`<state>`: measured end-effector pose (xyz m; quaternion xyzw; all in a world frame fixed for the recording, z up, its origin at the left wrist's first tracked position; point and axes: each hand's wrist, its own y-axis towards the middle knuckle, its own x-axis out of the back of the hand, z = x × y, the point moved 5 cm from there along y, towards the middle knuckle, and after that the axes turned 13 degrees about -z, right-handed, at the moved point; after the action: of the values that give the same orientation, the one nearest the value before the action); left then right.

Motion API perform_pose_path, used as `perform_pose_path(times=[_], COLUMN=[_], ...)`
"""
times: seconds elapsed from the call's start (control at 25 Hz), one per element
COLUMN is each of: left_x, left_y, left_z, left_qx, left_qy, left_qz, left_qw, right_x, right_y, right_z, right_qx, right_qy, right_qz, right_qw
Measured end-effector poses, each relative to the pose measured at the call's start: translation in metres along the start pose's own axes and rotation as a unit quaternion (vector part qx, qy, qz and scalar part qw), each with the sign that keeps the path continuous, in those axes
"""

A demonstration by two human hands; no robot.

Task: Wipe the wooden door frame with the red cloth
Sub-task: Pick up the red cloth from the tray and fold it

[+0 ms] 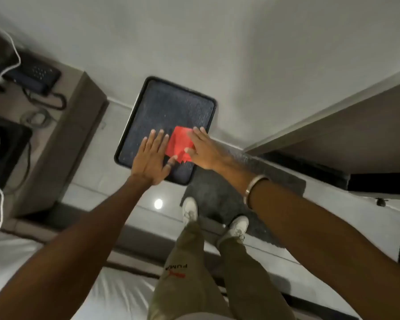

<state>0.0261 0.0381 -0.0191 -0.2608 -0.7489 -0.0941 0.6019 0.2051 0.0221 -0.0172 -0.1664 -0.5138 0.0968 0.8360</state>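
Note:
The red cloth (178, 144) lies folded flat on a dark rectangular tray (171, 105) standing by the white wall. My right hand (203, 151) rests on the cloth's right edge, fingers stretched out and thumb on top of the fabric. My left hand (150, 158) is spread flat over the tray just left of the cloth, its thumb tip touching the cloth's lower corner. Neither hand has the cloth lifted. A brown wooden panel with a pale edge (333, 125) juts out from the wall at the right.
A wooden side table (62, 125) at the left carries a dark telephone (32, 75) and cables. A grey mat (229, 192) lies under my white shoes (189, 209). White bedding (116, 294) fills the lower left. A silver bangle (254, 185) sits on my right wrist.

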Motion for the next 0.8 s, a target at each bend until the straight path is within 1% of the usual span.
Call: perform_pose_path(times=[0.08, 0.16, 0.24, 0.36, 0.4, 0.48, 0.52, 0.56, 0.6, 0.64, 0.68, 0.72, 0.76, 0.8], left_x=[-0.018, -0.031, -0.038, -0.036, -0.033, -0.022, -0.011, 0.002, 0.019, 0.039, 0.061, 0.083, 0.104, 0.129], left_y=[0.003, 0.008, 0.01, 0.012, 0.012, 0.017, 0.022, 0.027, 0.032, 0.036, 0.043, 0.05, 0.057, 0.063], left_z=[0.016, 0.03, 0.037, 0.04, 0.035, 0.02, 0.012, 0.002, -0.011, -0.027, -0.044, -0.06, -0.077, -0.1], left_qx=[0.003, 0.003, 0.007, 0.011, 0.014, 0.009, 0.005, 0.002, -0.002, -0.01, -0.024, -0.039, -0.062, -0.094], left_qy=[0.004, 0.002, -0.014, -0.014, -0.017, -0.031, -0.038, -0.047, -0.055, -0.061, -0.065, -0.075, -0.082, -0.081], left_qz=[0.003, -0.003, -0.03, -0.063, -0.064, -0.073, -0.088, -0.105, -0.127, -0.151, -0.174, -0.194, -0.211, -0.223], left_qw=[1.0, 1.0, 0.999, 0.998, 0.998, 0.997, 0.995, 0.993, 0.99, 0.987, 0.982, 0.977, 0.972, 0.967], right_x=[-0.032, -0.064, -0.083, -0.082, -0.075, -0.047, -0.026, -0.005, 0.021, 0.046, 0.067, 0.083, 0.099, 0.12], right_y=[0.02, 0.03, 0.034, 0.044, 0.049, 0.062, 0.066, 0.064, 0.056, 0.045, 0.031, 0.017, 0.002, -0.018], right_z=[0.015, 0.019, 0.016, 0.023, 0.025, 0.026, 0.023, 0.018, 0.012, 0.001, -0.009, -0.017, -0.024, -0.03], right_qx=[0.06, 0.056, 0.05, 0.073, 0.084, 0.096, 0.072, 0.023, -0.046, -0.124, -0.201, -0.262, -0.292, -0.291], right_qy=[-0.068, -0.121, -0.185, -0.264, -0.267, -0.218, -0.151, -0.061, 0.041, 0.155, 0.281, 0.415, 0.543, 0.651], right_qz=[-0.012, 0.0, -0.015, -0.066, -0.074, -0.093, -0.108, -0.132, -0.165, -0.196, -0.217, -0.223, -0.212, -0.186], right_qw=[0.996, 0.991, 0.981, 0.959, 0.957, 0.967, 0.98, 0.989, 0.984, 0.96, 0.913, 0.842, 0.758, 0.676])
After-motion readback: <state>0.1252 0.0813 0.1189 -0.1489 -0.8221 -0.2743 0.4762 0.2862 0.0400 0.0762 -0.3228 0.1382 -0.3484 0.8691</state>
